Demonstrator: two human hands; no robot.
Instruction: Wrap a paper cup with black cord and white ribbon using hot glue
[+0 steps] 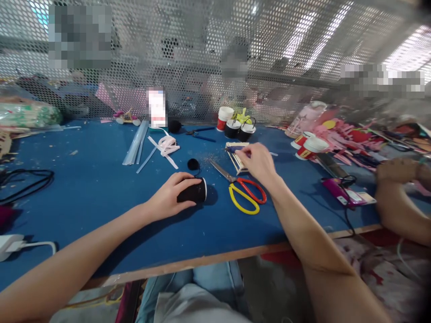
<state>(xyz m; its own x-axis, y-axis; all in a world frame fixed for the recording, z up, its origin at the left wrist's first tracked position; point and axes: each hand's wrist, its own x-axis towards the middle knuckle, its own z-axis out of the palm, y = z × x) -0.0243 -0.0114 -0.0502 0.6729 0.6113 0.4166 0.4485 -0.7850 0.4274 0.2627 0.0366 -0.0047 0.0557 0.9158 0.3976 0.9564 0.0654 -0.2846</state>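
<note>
My left hand [177, 194] is wrapped round a black-covered cup [191, 192] tilted on its side, its white rim facing right. Just behind it on the table lies a black pompom [193, 164]. My right hand [259, 161] pinches a slim, dark blue tool [237, 149] whose thin tip points left; its exact kind is unclear. That tool is over a small cream-coloured slatted rack [240, 168], and whether they touch cannot be made out. Between my hands lie scissors [232, 179] with one red and one yellow handle loop, blades pointing away.
White ribbon [167, 146], clear glue sticks [135, 143], pliers [198, 133] and a lit phone [157, 108] lie or stand towards the back. Cups [232, 128] stand before the perforated metal screen [195, 58]. A co-worker's arm [400, 197] rests at right, near a purple packet [340, 192].
</note>
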